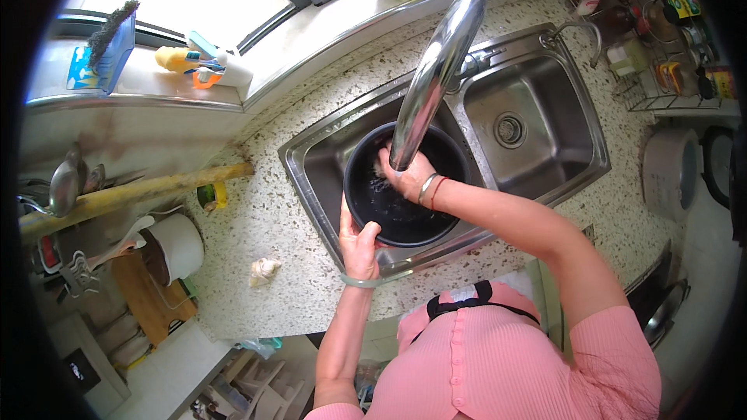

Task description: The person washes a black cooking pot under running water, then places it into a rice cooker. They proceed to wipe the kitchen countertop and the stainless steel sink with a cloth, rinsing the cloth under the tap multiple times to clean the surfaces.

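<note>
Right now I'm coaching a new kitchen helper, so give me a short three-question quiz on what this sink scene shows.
1. True or false: the black pot sits in the right-hand basin.
2. Which hand reaches inside the pot? A) left hand B) right hand C) neither
3. Fill in: the left hand grips the pot's ____.

Key:
1. False. The pot is in the left basin, under the curved tap; the right-hand basin holds only its drain.
2. B. The right hand is down inside, partly hidden behind the tap.
3. Rim, at the near edge, thumb over the lip.
</note>
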The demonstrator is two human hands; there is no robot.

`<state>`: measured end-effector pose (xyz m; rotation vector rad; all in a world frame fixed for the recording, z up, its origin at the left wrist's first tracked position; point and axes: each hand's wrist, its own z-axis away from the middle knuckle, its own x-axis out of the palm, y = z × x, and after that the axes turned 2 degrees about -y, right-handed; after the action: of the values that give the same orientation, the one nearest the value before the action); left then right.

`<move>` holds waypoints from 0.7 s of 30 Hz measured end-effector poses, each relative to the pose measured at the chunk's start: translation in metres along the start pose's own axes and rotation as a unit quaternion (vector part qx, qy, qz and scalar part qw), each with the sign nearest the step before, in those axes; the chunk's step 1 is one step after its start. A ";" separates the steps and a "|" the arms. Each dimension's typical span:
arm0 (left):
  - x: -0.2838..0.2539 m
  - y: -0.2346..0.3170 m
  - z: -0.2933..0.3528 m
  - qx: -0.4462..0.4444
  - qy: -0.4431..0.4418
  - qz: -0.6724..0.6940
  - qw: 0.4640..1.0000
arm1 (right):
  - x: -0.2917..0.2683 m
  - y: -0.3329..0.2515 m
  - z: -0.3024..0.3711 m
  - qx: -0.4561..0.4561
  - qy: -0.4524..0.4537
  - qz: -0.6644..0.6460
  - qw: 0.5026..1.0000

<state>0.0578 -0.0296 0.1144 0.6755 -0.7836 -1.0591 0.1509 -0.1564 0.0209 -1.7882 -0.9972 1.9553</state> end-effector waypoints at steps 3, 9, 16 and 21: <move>-0.006 -0.006 -0.002 0.004 -0.007 -0.011 1.000 | 0.014 -0.016 0.006 -0.010 0.019 -0.101 0.995; -0.025 -0.007 -0.006 0.007 -0.012 0.013 1.000 | 0.004 -0.046 0.026 -0.042 -0.056 -0.358 0.931; -0.015 -0.007 0.004 0.028 -0.017 -0.008 0.999 | 0.012 -0.050 0.007 0.155 0.099 -0.409 0.894; -0.001 0.006 0.013 -0.023 0.008 -0.009 1.000 | 0.012 -0.029 -0.004 0.250 0.157 -0.336 0.895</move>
<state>0.0495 -0.0285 0.1265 0.6528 -0.7391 -1.0833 0.1466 -0.1267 0.0315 -1.1927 -0.7630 1.2808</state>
